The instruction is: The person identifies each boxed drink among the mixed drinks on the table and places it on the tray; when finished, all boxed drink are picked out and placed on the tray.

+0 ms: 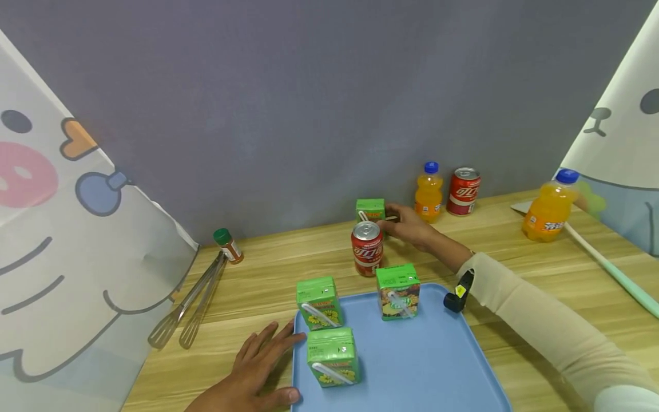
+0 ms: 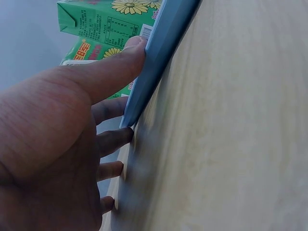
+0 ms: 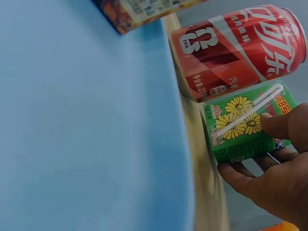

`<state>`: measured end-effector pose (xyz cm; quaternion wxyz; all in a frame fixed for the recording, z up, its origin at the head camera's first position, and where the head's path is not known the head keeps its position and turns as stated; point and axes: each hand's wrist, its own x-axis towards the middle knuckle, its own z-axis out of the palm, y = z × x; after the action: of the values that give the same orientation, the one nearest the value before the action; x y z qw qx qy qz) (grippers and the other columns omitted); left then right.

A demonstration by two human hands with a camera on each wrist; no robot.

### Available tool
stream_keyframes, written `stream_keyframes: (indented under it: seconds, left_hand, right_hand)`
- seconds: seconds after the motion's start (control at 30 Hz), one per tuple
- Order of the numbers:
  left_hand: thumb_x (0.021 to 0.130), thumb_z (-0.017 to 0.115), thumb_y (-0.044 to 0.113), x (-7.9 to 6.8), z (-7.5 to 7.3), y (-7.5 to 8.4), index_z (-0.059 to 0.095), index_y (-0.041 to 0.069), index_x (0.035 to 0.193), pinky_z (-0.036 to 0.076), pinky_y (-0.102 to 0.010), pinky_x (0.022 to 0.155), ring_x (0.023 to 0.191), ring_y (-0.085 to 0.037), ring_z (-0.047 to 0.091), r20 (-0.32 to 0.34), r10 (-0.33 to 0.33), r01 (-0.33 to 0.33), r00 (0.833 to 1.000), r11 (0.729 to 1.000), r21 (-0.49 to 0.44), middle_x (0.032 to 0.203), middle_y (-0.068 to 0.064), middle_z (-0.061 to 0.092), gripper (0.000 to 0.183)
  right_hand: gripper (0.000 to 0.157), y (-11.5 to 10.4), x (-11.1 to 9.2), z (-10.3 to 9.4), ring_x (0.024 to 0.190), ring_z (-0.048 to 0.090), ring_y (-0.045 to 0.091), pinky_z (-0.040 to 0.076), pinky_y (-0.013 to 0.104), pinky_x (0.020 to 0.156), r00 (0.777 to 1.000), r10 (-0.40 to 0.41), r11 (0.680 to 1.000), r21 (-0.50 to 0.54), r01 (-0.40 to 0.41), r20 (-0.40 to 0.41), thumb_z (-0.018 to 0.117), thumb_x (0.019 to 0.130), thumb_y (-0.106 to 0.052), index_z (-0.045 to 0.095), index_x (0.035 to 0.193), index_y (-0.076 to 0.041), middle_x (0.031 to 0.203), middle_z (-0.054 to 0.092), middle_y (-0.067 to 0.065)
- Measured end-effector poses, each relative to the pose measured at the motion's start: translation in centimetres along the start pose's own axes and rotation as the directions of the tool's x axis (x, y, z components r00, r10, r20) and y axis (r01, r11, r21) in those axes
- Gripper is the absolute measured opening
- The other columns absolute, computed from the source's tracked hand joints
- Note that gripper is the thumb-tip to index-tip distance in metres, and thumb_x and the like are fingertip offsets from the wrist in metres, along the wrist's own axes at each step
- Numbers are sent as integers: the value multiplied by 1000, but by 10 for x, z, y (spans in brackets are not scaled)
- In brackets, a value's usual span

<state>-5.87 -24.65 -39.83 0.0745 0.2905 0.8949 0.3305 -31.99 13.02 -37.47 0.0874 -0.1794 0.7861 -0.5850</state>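
Observation:
At the back of the table, my right hand (image 1: 412, 227) grips a green drink carton (image 3: 245, 122) with a white straw on its front. The thumb lies across the printed flowers and the fingers reach around the other side. A red cola can (image 1: 368, 252) stands directly in front of that carton and partly hides it in the head view. My left hand (image 1: 257, 369) lies with fingers spread at the left edge of the blue tray (image 1: 412, 366), its thumb touching the rim. Two flower-printed cartons (image 1: 332, 357) stand in the tray on the left, and a brown-and-green carton (image 1: 399, 292) near its far edge.
An orange drink bottle (image 1: 429, 194) and another cola can (image 1: 464, 191) stand by the back wall. Farther right, a second orange bottle (image 1: 550, 209) is beside a long green-handled spatula (image 1: 612, 266). On the left lie metal tongs (image 1: 193, 306) near a green-capped spice jar (image 1: 229, 246).

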Motion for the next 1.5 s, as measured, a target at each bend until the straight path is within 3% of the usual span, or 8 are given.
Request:
stream_keyframes:
  seconds: [0.33, 0.53, 0.73, 1.0, 1.27, 1.5]
  left_hand:
    - [93, 71, 37, 0, 0, 1, 35, 30, 155, -4, -81, 98, 142, -62, 8, 13, 2, -2, 1000, 1000, -19, 163, -20, 23, 72]
    - [93, 71, 38, 1, 1, 1, 36, 31, 154, -3, -81, 97, 142, -62, 10, -1, 10, -10, 1000, 1000, -10, 163, -19, 26, 71]
    - [92, 71, 39, 0, 1, 0, 36, 30, 155, -3, -82, 97, 142, -62, 10, -4, 5, -5, 1000, 1000, 6, 162, -20, 26, 73]
    - [92, 71, 40, 0, -2, 0, 35, 30, 155, -4, -81, 99, 143, -60, 9, -5, -5, 5, 1000, 1000, 17, 163, -19, 25, 74]
    - [92, 70, 37, -2, 2, -3, 37, 28, 155, -3, -84, 95, 140, -63, 13, -29, 8, -8, 1000, 1000, 23, 161, -23, 28, 71]
    - [91, 72, 40, -1, 4, -4, 39, 29, 154, 3, -82, 96, 140, -62, 17, -52, 3, -1, 999, 999, 50, 160, -21, 31, 72]
  right_hand:
    - [51, -27, -19, -23, 130, 48, 40, 46, 53, 105, 999, -39, 999, 4, 39, -37, 62, 102, -17, 42, 144, 5, 138, 51, 25]
    - [56, -57, -42, -37, 130, 49, 36, 47, 53, 103, 997, -32, 996, -86, 27, -64, 64, 101, -27, 42, 146, -2, 138, 53, 18]
    - [52, -89, -69, -42, 123, 55, 30, 55, 42, 91, 992, -67, 979, -197, 44, -110, 66, 99, -37, 51, 140, -9, 130, 59, 13]
    - [60, -119, -110, -37, 119, 59, 23, 55, 42, 92, 986, -111, 957, -281, 71, -128, 68, 94, -49, 52, 139, -13, 126, 62, 5]
    - [49, -131, -151, -19, 114, 63, 23, 56, 40, 91, 983, -173, 938, -313, 145, -64, 67, 98, -40, 53, 139, -17, 121, 65, 2]
    - [44, -126, -184, -1, 116, 62, 23, 57, 32, 89, 975, -219, 950, -222, 221, 32, 68, 99, -25, 53, 139, -14, 127, 63, 1]
